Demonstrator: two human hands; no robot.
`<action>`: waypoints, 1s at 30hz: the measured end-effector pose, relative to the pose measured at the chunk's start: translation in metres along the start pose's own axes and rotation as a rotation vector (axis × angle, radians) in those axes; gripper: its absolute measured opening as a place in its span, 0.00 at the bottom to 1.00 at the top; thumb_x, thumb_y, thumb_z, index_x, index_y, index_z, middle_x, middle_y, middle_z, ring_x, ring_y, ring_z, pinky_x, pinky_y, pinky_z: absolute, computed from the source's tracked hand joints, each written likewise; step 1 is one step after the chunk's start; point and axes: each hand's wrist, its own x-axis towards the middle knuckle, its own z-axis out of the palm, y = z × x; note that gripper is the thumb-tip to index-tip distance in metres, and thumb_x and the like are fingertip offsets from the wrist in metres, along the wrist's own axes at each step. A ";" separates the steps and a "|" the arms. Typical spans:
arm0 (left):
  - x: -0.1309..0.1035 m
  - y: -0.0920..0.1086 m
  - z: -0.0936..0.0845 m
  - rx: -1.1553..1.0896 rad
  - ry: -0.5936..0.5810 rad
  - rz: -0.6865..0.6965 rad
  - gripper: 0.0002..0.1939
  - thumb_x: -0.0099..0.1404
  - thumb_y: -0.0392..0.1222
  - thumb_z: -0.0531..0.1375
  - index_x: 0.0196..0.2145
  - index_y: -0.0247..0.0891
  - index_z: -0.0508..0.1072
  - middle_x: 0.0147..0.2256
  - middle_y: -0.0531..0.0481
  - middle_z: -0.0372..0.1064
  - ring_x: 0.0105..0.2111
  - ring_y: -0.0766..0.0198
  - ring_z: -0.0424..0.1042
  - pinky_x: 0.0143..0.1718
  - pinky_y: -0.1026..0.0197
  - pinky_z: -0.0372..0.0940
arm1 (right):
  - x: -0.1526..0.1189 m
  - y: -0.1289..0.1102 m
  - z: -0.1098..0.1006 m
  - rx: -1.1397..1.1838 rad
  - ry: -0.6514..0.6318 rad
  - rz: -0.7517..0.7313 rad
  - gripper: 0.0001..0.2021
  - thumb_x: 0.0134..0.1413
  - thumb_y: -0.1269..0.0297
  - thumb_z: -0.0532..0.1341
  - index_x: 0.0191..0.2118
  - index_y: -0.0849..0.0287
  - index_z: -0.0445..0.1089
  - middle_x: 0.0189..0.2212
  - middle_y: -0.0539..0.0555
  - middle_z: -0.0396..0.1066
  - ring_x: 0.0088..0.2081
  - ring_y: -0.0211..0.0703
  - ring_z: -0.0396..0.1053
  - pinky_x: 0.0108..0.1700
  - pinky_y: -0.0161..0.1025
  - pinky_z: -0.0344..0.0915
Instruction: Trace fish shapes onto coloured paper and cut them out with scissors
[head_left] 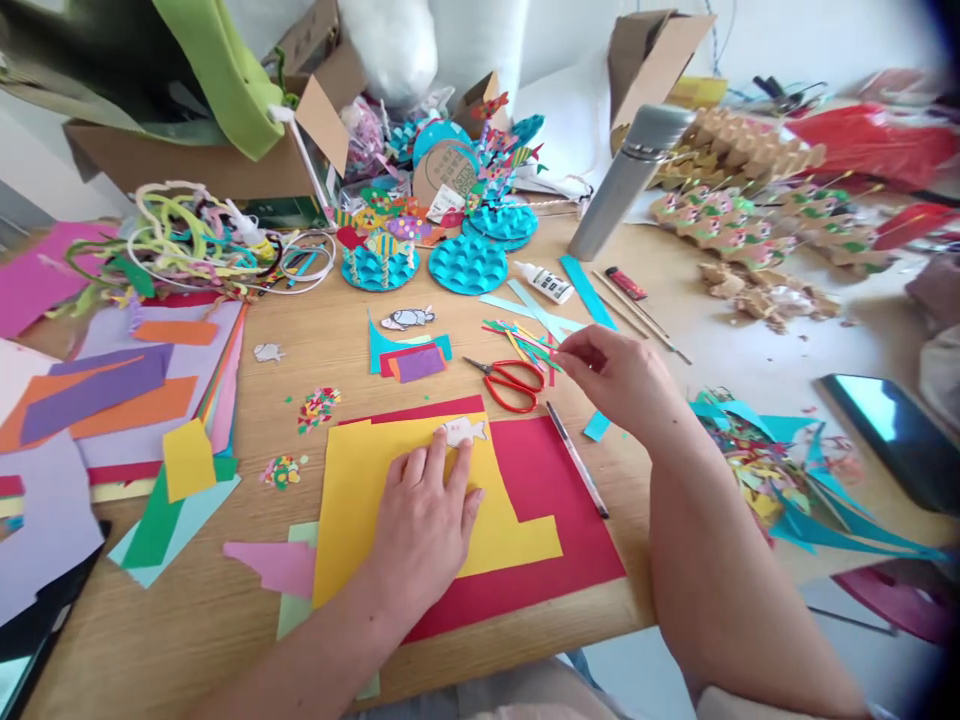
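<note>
My left hand (424, 510) lies flat, fingers stretched, on a yellow paper sheet (345, 500). Its fingertips touch a white fish cutout (463, 431) at the sheet's top edge. Under the yellow sheet is a larger red sheet (540, 470). My right hand (619, 375) is closed in a pinch at the right end of a pile of thin coloured paper strips (523, 343); a thin strip seems to be between thumb and finger. Red-handled scissors (514, 385) lie between the hands, with a pen (577, 460) across the red sheet's edge.
Small paper bits (319, 408) and coloured sheets (161, 400) lie left. Behind stand blue egg-tray bases (469, 265), a glue bottle (544, 282) and a grey flask (626, 185). Paper scraps (787, 490) and a phone (892, 440) are at right.
</note>
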 end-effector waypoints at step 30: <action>-0.002 0.002 0.001 -0.052 -0.029 -0.016 0.24 0.71 0.48 0.50 0.60 0.35 0.62 0.59 0.34 0.60 0.48 0.51 0.64 0.47 0.48 0.60 | -0.014 -0.082 0.063 0.978 -0.023 0.044 0.13 0.56 0.53 0.62 0.41 0.53 0.63 0.32 0.52 0.74 0.36 0.44 0.74 0.36 0.42 0.72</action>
